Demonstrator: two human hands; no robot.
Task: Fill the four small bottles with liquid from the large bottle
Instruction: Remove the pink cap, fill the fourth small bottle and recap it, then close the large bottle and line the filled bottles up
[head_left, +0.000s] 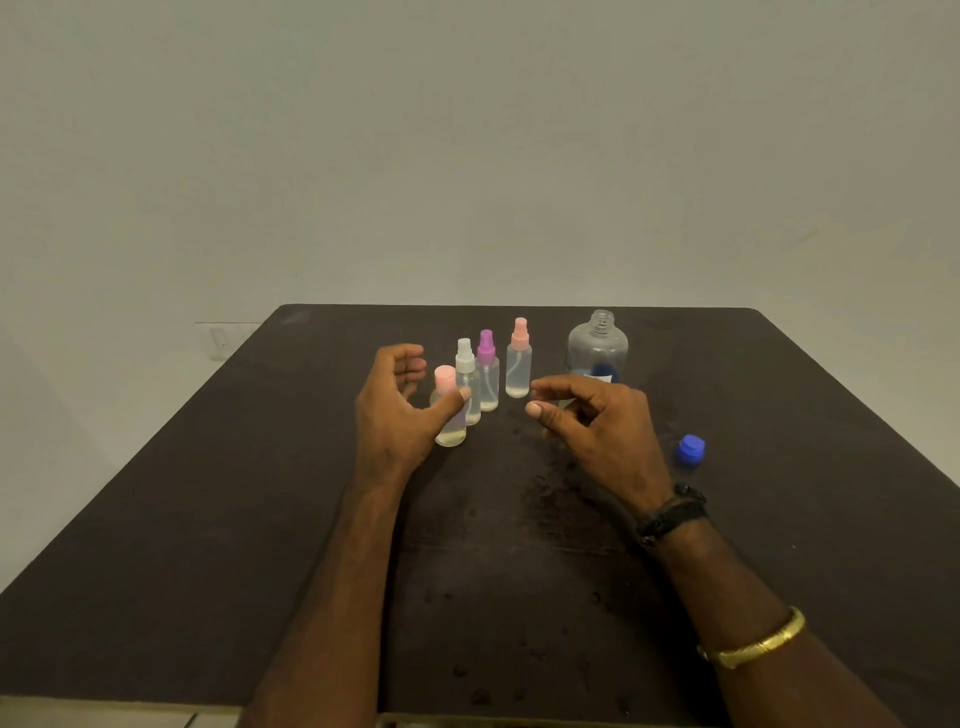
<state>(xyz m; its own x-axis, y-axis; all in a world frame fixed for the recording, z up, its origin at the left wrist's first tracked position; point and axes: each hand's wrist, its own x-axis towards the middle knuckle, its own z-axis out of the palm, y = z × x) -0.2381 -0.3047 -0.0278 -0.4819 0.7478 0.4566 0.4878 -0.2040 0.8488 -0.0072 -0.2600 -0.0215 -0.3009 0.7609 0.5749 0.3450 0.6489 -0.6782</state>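
Left hand grip wide apart, thumb against pink-capped bottle, fingers off it. Right hand grip loosely curled, holding nothing, over desk. Large bottle uncapped, upright back right; blue cap near it.

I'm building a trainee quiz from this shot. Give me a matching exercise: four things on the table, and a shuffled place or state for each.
1. large bottle
2. blue cap
3. purple-topped bottle
4. flat pink-capped bottle

A. nearest the left hand
B. neck open, uncapped
C. alone, right of the right hand
D. between the white-topped bottle and the pink-sprayer bottle

Pairs: 1-B, 2-C, 3-D, 4-A
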